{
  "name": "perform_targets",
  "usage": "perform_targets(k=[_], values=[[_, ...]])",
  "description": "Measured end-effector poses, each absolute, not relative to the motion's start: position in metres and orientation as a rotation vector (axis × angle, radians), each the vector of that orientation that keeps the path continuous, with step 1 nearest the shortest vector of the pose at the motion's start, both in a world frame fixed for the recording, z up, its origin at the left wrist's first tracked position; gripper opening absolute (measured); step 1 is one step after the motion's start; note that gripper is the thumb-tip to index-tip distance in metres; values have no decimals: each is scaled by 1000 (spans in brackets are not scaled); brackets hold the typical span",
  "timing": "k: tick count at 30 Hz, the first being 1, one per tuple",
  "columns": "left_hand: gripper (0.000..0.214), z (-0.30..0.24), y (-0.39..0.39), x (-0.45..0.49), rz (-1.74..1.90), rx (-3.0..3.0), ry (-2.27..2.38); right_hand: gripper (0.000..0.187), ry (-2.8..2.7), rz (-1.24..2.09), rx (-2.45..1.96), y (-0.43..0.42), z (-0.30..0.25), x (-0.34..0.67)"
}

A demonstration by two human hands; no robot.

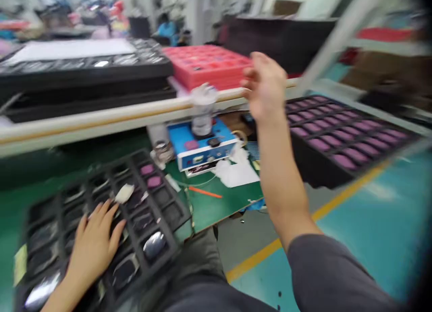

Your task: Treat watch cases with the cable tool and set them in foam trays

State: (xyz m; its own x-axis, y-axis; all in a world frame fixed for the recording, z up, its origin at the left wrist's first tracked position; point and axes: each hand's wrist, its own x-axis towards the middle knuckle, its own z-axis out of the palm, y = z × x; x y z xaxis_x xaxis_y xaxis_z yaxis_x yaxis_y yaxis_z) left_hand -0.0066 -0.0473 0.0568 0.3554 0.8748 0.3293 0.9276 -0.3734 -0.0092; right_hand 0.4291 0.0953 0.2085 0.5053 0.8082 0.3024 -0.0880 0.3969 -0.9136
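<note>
Left hand (92,244): flat, palm down, fingers spread on the black tray (182,215); holds nothing.
Right hand (266,89): raised in the air in front of the rail (101,118), fingers loosely bent; blur hides whether anything is pinched, so I cannot tell.
Black tray: lies on the green mat (216,204) at near left, long axis running from the person up and to the right; its cells hold dark glossy parts, 2 purple ones at the far end, and 1 white scrap (124,193) just beyond the left fingertips.
Purple tray (303,163): right of the right hand and a little below it, filled with rows of purple parts, long axis running away to the right.
Red tray (205,64): on the shelf behind the rail, just left of the right hand.
Nearer hand: right for the red and purple trays; left for the black tray, well apart from both.
Between: blue box (199,145) with a clear jar (202,111) on top; orange stick (204,193) on the mat.
</note>
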Motion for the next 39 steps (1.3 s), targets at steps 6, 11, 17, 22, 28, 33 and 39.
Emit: perform_targets(k=[6, 11, 17, 22, 28, 33, 39], values=[[52, 31, -75, -33, -324, -2501, -2029, 18, -927, 703, -963, -22, 61, 310], [43, 42, -69, -26, -419, -2448, -2085, 32, -1365, 936, -1203, -65, 7, 237], [44, 63, -27, 2, -485, -2412, -2107, 40, -1499, 571, -1505, -66, 2, 261], [31, 58, -6, 19, -499, -2507, -2171, 38, -1526, 644, -1534, -62, -1, 259], [34, 56, -38, 19, -846, -2545, -2304, 37, -2093, 335, -1529, -37, 11, 192], [29, 42, -44, 7, -1447, -2457, -2469, 37, -2307, 215, -1604, -22, -2, 185], [28, 17, -43, 8, -2226, -2231, -2643, 38, -2191, 433, -1632, -25, -5, 195]])
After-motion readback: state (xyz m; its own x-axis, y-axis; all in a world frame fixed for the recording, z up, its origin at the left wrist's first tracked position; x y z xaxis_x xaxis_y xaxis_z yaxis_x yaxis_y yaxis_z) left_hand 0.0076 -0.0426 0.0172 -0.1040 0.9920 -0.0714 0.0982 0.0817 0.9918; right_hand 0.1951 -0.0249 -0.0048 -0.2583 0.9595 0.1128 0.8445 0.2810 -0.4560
